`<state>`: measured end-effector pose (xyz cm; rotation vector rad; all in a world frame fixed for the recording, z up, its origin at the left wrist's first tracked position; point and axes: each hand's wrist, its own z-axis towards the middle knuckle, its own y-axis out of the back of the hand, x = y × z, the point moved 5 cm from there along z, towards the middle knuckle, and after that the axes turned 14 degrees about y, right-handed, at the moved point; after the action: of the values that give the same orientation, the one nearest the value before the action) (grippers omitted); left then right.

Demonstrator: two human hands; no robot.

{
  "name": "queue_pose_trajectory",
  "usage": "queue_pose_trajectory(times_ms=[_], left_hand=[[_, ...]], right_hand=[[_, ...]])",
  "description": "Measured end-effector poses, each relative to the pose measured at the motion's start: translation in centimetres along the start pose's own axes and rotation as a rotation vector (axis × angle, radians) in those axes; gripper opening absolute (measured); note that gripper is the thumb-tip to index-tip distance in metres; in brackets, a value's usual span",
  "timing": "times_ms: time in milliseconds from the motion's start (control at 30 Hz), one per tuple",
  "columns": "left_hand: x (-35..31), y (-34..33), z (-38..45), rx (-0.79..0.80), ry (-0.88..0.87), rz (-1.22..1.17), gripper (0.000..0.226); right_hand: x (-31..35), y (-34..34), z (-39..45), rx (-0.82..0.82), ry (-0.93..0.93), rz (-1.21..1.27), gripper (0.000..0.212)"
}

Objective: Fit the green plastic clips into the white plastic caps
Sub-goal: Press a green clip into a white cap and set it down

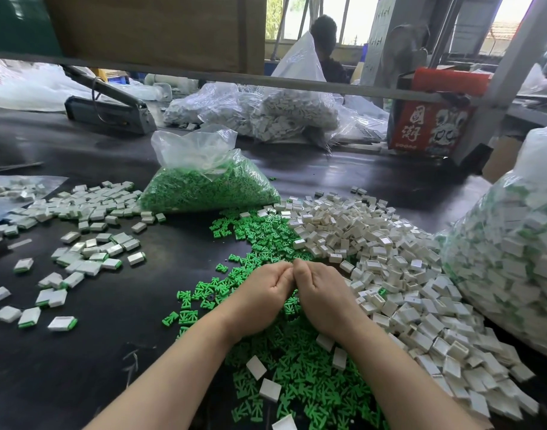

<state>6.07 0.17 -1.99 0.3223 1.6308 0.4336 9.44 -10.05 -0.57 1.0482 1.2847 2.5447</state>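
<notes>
Dark worktable (80,367), near edge: loose green clips (297,367) heaped under both forearms. Left hand (261,293) and right hand (320,294) curled, fingertips meeting; held part hidden, can't tell what. White caps (390,274) piled just right. Assembled pieces (89,243) scattered left. Bag of clips (204,181) beyond.

My work surface is a dark table (80,367). Directly on it lie: a loose heap of green clips (284,361) before me; a pile of white caps (399,274) to my right; assembled caps (89,240) scattered left; a clear bag of green clips (204,187) behind; a bag of assembled pieces (508,259) far right
</notes>
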Motion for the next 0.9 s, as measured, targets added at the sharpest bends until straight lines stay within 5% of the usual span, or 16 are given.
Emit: queue_pose_trajectory(times_ms=[267, 500, 700, 900], left_hand=[[0.1, 0.3, -0.1, 0.022, 0.007, -0.114, 0.038], [-0.7, 1.6, -0.3, -0.11, -0.09, -0.29, 0.035], [-1.3, 1.1, -0.8, -0.073, -0.102, -0.379, 0.028], [-1.9, 1.1, -1.1, -0.099, -0.125, -0.39, 0.02]], right_hand=[[0.0, 0.0, 0.0, 0.001, 0.039, 0.062, 0.051], [-1.2, 0.7, 0.2, -0.212, -0.24, 0.695, 0.063], [-0.4, -1.0, 0.3, 0.017, -0.292, 0.997, 0.071], [-0.1, -1.4, 0.3, -0.007, -0.293, 1.228, 0.049]])
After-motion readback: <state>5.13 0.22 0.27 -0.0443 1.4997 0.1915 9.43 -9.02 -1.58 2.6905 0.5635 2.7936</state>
